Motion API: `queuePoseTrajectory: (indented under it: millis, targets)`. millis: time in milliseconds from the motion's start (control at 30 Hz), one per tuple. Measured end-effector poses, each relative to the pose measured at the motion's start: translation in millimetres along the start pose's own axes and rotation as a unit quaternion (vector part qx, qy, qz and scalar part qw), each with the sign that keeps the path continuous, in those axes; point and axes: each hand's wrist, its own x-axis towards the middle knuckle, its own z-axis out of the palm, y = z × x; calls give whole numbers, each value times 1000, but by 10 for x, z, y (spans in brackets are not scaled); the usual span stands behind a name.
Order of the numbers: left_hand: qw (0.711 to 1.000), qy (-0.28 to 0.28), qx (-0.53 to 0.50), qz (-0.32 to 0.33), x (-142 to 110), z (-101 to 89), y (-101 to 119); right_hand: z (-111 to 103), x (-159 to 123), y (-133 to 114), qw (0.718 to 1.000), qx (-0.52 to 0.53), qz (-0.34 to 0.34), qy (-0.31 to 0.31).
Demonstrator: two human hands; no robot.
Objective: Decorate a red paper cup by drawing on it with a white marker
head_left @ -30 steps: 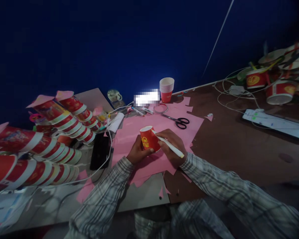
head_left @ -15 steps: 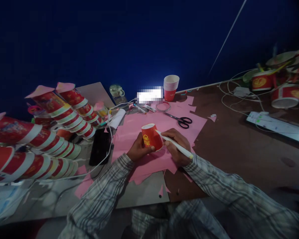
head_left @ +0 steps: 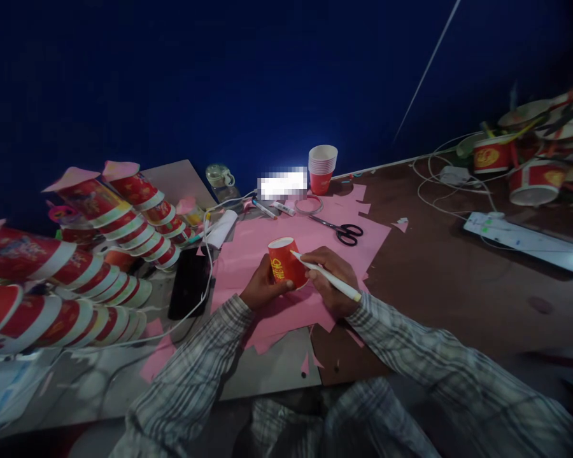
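Note:
A red paper cup [head_left: 289, 264] with yellow lettering is tilted in my left hand [head_left: 261, 286], whose thumb presses low on its near side. My right hand [head_left: 333, 277] is closed around a white marker pen [head_left: 334, 282], its tip at the cup's red wall near the rim. Under both hands lie pink paper sheets [head_left: 248, 245]. Black-handled scissors [head_left: 346, 232] rest on the paper beyond my right hand. Farther back stands a stack of red and white paper cups [head_left: 321, 175].
Leaning towers of stacked red cups [head_left: 124, 222] crowd the left side. A black phone [head_left: 190, 283] lies beside them under a white cable. At right are a power strip [head_left: 525, 242], tangled cords and red tubs [head_left: 535, 184]. Markers [head_left: 266, 210] and a clear jar [head_left: 221, 181] sit at the back.
The pen tip has shifted slightly left along the cup's wall. Both hands keep their holds, and the whole view has shifted a little.

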Motion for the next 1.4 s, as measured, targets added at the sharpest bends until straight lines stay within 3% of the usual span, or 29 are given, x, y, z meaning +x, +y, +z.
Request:
queuePoseTrajectory:
  millis: [333, 533, 733, 1100, 1400]
  targets:
    - [1000, -6, 6, -3, 16, 4, 19, -34, 30, -27, 1000, 3, -3, -3]
    - [1000, 22, 3, 3, 13, -1, -27, 1, -67, 25, 990, 51, 111, 65]
    - [1000, 29, -10, 4, 12, -7, -49, 49, -103, 92, 984, 56, 165, 44]
    - [998, 54, -6, 11, 54, -35, -24, 128, -137, 161, 996, -55, 70, -11]
    - [995, 75, 44, -42, 92, 35, 14, 176, -143, 361, 993, -79, 74, -43]
